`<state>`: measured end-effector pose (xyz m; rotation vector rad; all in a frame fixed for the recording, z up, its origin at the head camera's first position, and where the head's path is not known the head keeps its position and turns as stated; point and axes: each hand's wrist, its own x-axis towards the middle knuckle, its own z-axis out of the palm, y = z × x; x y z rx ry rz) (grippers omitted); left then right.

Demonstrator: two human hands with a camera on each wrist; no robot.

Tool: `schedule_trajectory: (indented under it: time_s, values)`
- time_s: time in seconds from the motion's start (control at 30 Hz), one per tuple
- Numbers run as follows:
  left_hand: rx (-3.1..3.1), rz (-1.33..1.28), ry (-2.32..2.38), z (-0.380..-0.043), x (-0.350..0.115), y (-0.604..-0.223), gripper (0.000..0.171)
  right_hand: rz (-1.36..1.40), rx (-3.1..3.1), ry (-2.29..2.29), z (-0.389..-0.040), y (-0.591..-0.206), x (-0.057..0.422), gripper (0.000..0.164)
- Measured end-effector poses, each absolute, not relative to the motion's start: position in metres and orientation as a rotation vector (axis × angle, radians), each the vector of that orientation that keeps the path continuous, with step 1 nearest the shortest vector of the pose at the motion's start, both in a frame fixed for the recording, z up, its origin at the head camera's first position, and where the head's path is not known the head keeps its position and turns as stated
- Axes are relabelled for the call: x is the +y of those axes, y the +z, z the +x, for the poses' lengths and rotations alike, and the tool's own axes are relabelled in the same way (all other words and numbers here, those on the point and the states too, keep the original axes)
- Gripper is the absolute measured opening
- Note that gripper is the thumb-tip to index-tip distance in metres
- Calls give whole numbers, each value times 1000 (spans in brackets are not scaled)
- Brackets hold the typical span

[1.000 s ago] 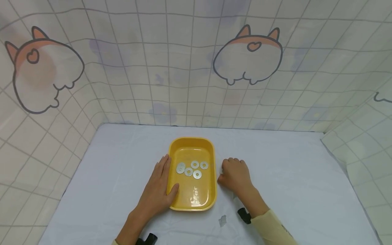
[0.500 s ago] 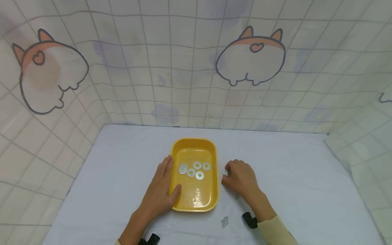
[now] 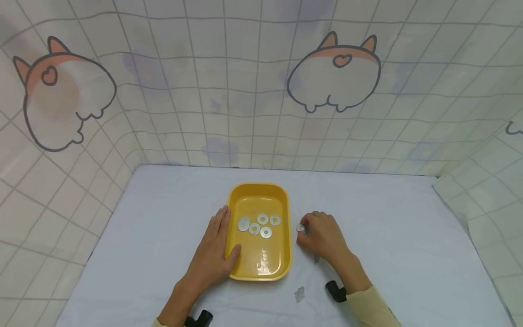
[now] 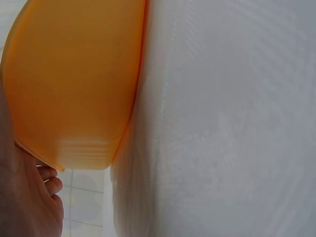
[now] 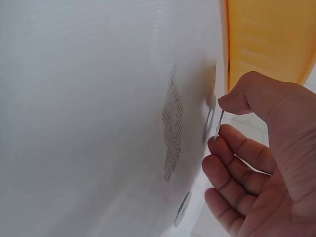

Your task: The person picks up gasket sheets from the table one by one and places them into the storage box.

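Observation:
A yellow tray (image 3: 259,268) stands on the white-covered table, with several flat metal washers (image 3: 266,232) lying in it. My left hand (image 3: 210,252) rests along the tray's left rim, its fingers straight and the thumb reaching over the edge; from the left wrist, fingertips (image 4: 53,185) show beyond the rim. To the tray's right, my right hand (image 3: 324,236) pinches a washer (image 5: 219,124) by its edge between thumb and forefinger, close to the tabletop. Another washer (image 5: 182,210) lies on the cloth below that hand, and a thin ring shape shows just behind the pinched one.
Grey patches (image 3: 299,294) mark the cloth in front of my right hand. Black devices (image 3: 336,290) sit at both wrists. A tile-patterned curtain (image 3: 245,113) with cartoon animals hangs behind the table and along its sides.
My right hand has turned from knuckles-up to a pinch with a washer showing at the fingertips. My left hand stays on the tray rim.

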<state>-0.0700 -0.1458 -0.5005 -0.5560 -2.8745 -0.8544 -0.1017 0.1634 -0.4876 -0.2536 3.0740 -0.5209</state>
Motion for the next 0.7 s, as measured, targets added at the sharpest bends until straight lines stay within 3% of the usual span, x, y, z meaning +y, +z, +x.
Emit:
schedule_trajectory:
  time_s: [0.7]
  values:
    - [-2857, -564, -837, -70, -145, -502, 92, -343, 3156, -501, -99, -470, 165, 25]
